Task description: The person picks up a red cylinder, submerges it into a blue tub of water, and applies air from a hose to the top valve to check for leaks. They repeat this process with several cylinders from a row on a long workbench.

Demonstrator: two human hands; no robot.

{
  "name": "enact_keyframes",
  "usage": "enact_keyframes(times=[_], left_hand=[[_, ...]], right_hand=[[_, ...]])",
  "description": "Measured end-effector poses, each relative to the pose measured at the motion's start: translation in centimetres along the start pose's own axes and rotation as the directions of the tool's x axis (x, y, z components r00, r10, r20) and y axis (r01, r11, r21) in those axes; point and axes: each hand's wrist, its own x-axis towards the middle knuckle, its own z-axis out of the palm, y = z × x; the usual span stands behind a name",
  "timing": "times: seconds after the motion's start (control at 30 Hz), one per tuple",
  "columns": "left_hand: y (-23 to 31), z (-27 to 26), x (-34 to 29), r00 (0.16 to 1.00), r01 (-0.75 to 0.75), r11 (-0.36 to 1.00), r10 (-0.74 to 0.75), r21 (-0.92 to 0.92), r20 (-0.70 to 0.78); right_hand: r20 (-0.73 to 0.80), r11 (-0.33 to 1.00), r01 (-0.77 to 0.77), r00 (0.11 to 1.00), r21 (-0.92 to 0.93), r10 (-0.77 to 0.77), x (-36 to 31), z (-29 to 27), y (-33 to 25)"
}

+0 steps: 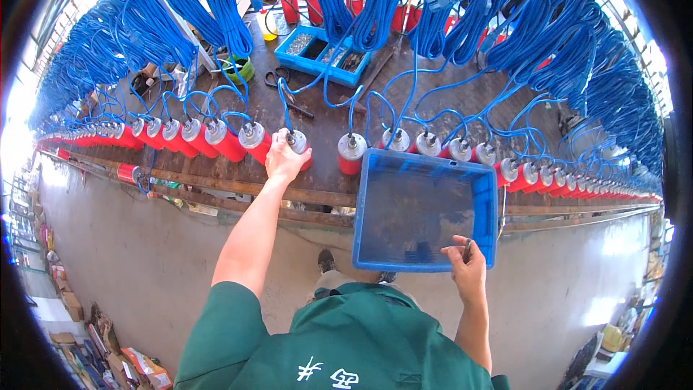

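Note:
A long row of red cylinders with silver metal tops runs along the bench edge, each with a blue cable rising from its top. My left hand (pixel 286 157) is closed around one red cylinder (pixel 299 143) left of the middle, fingers at its metal top. Just right of it stands another red cylinder (pixel 351 153), apart from my hand. By the near right corner of a blue plastic bin (pixel 359 209), my right hand (pixel 468 269) pinches a small dark piece (pixel 468 247), too small to name. Inside, the bin's floor looks grey and dirty.
Coiled blue cables (pixel 375 7) hang across the far side. Behind the row, a blue divided tray (pixel 317 66) of small metal parts sits on the dark bench (pixel 289 180), near scissors (pixel 276 76) and a green container (pixel 240 70). Boxes (pixel 144 368) lie at the lower left.

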Motion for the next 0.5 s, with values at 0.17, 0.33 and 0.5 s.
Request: enact_keyframes(times=[0.17, 0.33, 0.5], left_hand=[[0.1, -0.5, 0.2, 0.995, 0.05, 0.996, -0.044, -0.068, 0.092], [-1.8, 1.4, -3.0, 0.962, -0.15, 0.953, 0.079, -0.264, -0.262], [3.8, 0.2, -8.6, 0.993, -0.11, 0.862, 0.114, -0.495, -0.021]], right_hand=[[0.01, 0.998, -0.01, 1.0, 0.057, 0.009, 0.1, 0.9, -0.8], [-0.025, 0.997, 0.075, 0.997, 0.004, -0.075, 1.0, 0.2, 1.0], [-0.08, 0.996, 0.054, 0.995, -0.066, -0.059, 0.1, -0.7, 2.0]])
